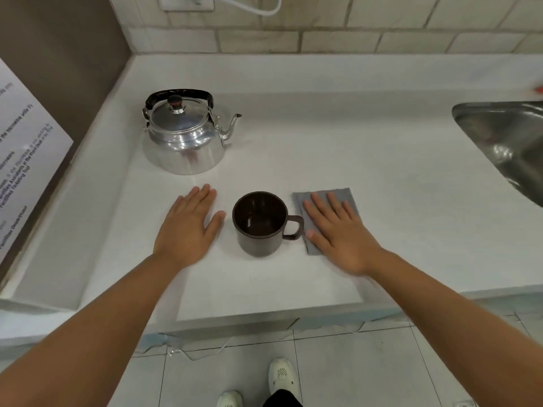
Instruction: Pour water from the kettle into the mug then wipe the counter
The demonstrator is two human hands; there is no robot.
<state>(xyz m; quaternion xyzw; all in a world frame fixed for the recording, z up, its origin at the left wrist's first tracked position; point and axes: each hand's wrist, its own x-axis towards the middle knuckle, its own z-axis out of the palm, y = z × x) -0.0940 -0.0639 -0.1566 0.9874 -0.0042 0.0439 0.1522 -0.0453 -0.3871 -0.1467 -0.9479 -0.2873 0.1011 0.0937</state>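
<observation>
A shiny metal kettle (183, 133) with a black handle stands at the back left of the white counter (338, 148), its spout pointing right. A dark brown mug (260, 224) stands upright near the front edge, handle to the right. A grey cloth (340, 195) lies flat just right of the mug. My left hand (188, 227) rests flat on the counter left of the mug, fingers apart, holding nothing. My right hand (338, 230) lies flat on the grey cloth, fingers spread, covering most of it.
A steel sink (508, 142) is sunk into the counter at the right. A brown wall with a printed notice (26, 160) borders the left side. A tiled wall with a socket and white cable (252, 5) runs along the back. My shoes show on the floor tiles below.
</observation>
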